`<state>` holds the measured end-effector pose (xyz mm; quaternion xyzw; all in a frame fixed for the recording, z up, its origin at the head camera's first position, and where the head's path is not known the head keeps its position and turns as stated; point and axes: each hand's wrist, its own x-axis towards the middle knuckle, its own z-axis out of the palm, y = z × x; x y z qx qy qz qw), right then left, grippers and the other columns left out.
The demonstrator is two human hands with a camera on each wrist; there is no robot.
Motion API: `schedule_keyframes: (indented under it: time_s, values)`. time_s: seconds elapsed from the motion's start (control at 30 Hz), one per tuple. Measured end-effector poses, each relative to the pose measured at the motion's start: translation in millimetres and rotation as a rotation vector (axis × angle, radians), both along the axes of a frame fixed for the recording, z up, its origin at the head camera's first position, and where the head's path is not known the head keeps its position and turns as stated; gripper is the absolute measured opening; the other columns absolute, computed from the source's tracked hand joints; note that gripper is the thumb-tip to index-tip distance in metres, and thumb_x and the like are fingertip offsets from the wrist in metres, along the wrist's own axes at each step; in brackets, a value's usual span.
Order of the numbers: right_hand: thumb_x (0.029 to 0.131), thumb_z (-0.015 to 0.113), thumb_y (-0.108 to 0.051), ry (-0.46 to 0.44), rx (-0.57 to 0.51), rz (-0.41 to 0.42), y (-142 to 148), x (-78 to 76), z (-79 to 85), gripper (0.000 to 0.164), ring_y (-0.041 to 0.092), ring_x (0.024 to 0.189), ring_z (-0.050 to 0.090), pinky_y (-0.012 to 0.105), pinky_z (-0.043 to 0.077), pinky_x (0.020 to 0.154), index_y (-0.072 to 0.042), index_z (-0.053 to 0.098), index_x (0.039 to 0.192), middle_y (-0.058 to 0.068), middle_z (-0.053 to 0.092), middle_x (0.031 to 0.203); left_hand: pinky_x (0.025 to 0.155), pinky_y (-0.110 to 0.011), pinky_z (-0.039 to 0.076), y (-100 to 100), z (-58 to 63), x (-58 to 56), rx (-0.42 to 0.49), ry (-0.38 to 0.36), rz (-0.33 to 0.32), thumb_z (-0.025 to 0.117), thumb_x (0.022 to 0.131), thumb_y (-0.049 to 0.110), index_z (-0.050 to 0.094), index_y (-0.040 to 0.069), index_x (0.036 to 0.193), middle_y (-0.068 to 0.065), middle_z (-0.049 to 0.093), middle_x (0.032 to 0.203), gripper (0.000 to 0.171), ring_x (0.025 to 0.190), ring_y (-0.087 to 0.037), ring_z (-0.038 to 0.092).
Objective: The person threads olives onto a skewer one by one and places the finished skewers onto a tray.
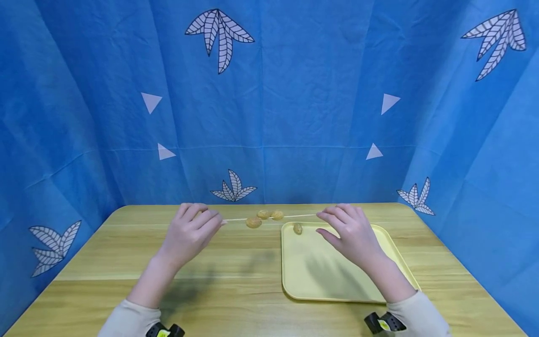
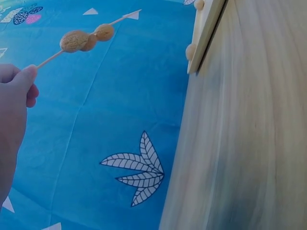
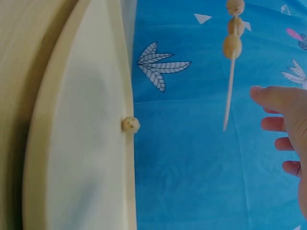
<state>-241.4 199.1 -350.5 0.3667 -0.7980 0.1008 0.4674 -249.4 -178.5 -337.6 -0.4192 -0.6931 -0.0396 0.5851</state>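
Note:
My left hand [image 1: 190,232] pinches one end of a thin wooden skewer [image 1: 300,216] between thumb and fingers. Three brown, wrinkled, walnut-like pieces [image 2: 74,41] sit threaded close together along its middle, and the bare tip points right. At that free end my right hand [image 1: 351,231] hovers with its fingers loosely bent. The right wrist view shows a gap between the right thumb [image 3: 268,97] and the skewer [image 3: 229,91]. Below the right hand lies a pale yellow tray [image 1: 303,281] holding a loose piece of the same kind [image 1: 298,228] at its far left corner.
The tray stands on the right half of a wooden table [image 1: 227,299], its rim slightly raised. In the left wrist view two loose pieces [image 2: 190,51] show at the tray. A blue cloth [image 1: 294,117] with white leaf prints closes off the back and sides.

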Motion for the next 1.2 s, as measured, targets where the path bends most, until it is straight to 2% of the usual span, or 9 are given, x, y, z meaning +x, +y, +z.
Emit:
schedule_keyframes:
  time_s: [0.33, 0.57, 0.67, 0.87, 1.2]
  values:
    - [0.067, 0.085, -0.018, -0.031, -0.024, -0.019, -7.5, -12.5, -11.5, 0.034, 0.029, 0.089, 0.061, 0.045, 0.046, 0.073, -0.007, 0.073, 0.097, 0.007, 0.071, 0.092, 0.063, -0.040, 0.043, -8.1, 4.9, -0.8, 0.062, 0.064, -0.003, 0.060, 0.096, 0.021, 0.074, 0.006, 0.084, -0.006, 0.074, 0.081, 0.024, 0.075, -0.028, 0.059]
    - [0.072, 0.084, -0.028, -0.144, -0.010, -0.128, -18.0, -22.4, -19.7, 0.031, 0.027, 0.089, 0.061, 0.042, 0.045, 0.072, -0.009, 0.073, 0.094, 0.005, 0.071, 0.091, 0.063, -0.039, 0.042, -11.4, 6.9, 0.4, 0.072, 0.067, 0.001, 0.061, 0.096, 0.020, 0.076, 0.006, 0.088, -0.007, 0.075, 0.085, 0.022, 0.076, -0.027, 0.058]
    - [0.073, 0.083, -0.031, -0.217, -0.006, -0.194, -24.1, -26.1, -22.6, 0.032, 0.027, 0.091, 0.061, 0.041, 0.044, 0.071, -0.010, 0.073, 0.095, 0.005, 0.072, 0.093, 0.062, -0.039, 0.042, -12.1, 8.5, 1.4, 0.081, 0.075, -0.006, 0.061, 0.096, 0.019, 0.077, 0.006, 0.089, -0.008, 0.076, 0.085, 0.021, 0.075, -0.028, 0.057]
    - [0.079, 0.078, -0.038, -0.434, 0.007, -0.322, -35.9, -35.6, -24.6, 0.034, 0.026, 0.096, 0.060, 0.043, 0.046, 0.076, -0.012, 0.073, 0.100, 0.006, 0.073, 0.101, 0.060, -0.040, 0.039, -11.8, 14.3, 2.8, 0.113, 0.111, -0.043, 0.061, 0.096, 0.016, 0.077, 0.005, 0.087, -0.008, 0.075, 0.084, 0.021, 0.073, -0.028, 0.055]
    - [0.081, 0.074, -0.042, -0.662, 0.064, -0.414, -48.6, -55.9, -26.5, 0.037, 0.027, 0.098, 0.058, 0.047, 0.047, 0.080, -0.011, 0.072, 0.102, 0.008, 0.071, 0.107, 0.059, -0.040, 0.038, -11.9, 19.5, 5.8, 0.135, 0.131, -0.066, 0.061, 0.096, 0.014, 0.077, 0.004, 0.089, -0.009, 0.075, 0.084, 0.020, 0.073, -0.028, 0.053]
